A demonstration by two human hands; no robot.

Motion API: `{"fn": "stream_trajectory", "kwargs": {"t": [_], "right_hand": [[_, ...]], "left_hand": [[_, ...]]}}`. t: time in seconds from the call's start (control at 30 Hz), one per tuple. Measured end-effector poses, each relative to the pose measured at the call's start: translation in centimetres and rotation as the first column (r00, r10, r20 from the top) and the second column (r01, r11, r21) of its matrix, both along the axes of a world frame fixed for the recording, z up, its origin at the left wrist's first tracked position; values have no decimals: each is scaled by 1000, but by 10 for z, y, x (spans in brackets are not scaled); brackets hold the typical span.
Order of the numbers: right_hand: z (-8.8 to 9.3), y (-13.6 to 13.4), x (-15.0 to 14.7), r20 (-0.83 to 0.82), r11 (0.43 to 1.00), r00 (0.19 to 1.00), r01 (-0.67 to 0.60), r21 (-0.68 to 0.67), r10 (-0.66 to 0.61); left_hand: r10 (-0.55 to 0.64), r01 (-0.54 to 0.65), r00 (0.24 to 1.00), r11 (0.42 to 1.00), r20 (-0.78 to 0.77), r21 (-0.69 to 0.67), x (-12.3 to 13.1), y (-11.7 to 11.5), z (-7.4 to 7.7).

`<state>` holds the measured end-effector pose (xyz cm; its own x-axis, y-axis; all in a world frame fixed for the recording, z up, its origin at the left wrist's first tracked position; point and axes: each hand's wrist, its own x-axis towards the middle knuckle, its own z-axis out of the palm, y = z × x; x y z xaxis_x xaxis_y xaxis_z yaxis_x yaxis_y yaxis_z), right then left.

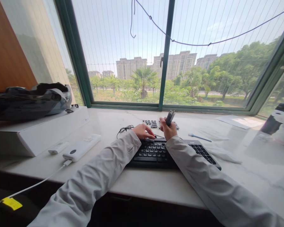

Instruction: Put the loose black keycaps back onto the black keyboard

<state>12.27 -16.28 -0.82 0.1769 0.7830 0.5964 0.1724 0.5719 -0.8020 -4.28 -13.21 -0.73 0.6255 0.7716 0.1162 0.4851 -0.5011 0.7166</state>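
Under my forearms lies a black keyboard (153,155), flat on the white sill. Many of its key places show without caps, among them the block on the right side. My left hand (143,131) is over its upper edge, thumb and fingers pinched together; a small dark bit shows at the fingertips, too small to name. Raised above the back edge, my right hand (168,128) is closed around a dark, see-through handheld tool (170,117) that points up. Loose dark keycaps (153,123) lie in rows behind the hands, partly hidden by the right one.
A coiled black cable (126,128) lies behind the left wrist. On the left are a white power bank (82,147) with a cable, a small white device (58,147) and a white box (41,132). A blue brush-like stick (201,137) and clear plastic bags (223,154) lie right.
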Motion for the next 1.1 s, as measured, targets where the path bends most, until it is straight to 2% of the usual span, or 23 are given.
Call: {"fn": "stream_trajectory", "kwargs": {"t": [0.07,0.13,0.23,0.37,0.53,0.77,0.9,1.0,1.1], "right_hand": [[6,0,14,281,997,957,57,54,-70],[8,3,26,523,997,848,71,44,-83],[4,9,34,680,994,730,109,-18,-68],[-2,13,33,716,980,698,153,-130,-14],[3,8,31,778,961,628,206,-184,14],[0,8,29,839,942,535,219,-254,102],[0,7,26,874,943,473,228,-242,110],[1,6,26,867,932,482,241,-272,128],[3,7,29,873,926,478,276,-257,100]], "left_hand": [[13,-14,999,1000,32,18,-2,1,4],[36,-38,998,998,50,41,-5,1,8],[63,-67,996,996,68,61,-6,0,11],[62,-68,994,996,92,65,-3,-1,7],[47,-59,992,994,119,94,1,-1,0],[31,-39,994,997,105,66,6,-4,-3],[48,-63,993,989,108,136,11,-7,-6],[57,-68,997,976,60,205,11,-8,-5],[115,-97,993,929,-28,356,4,-8,2]]}}
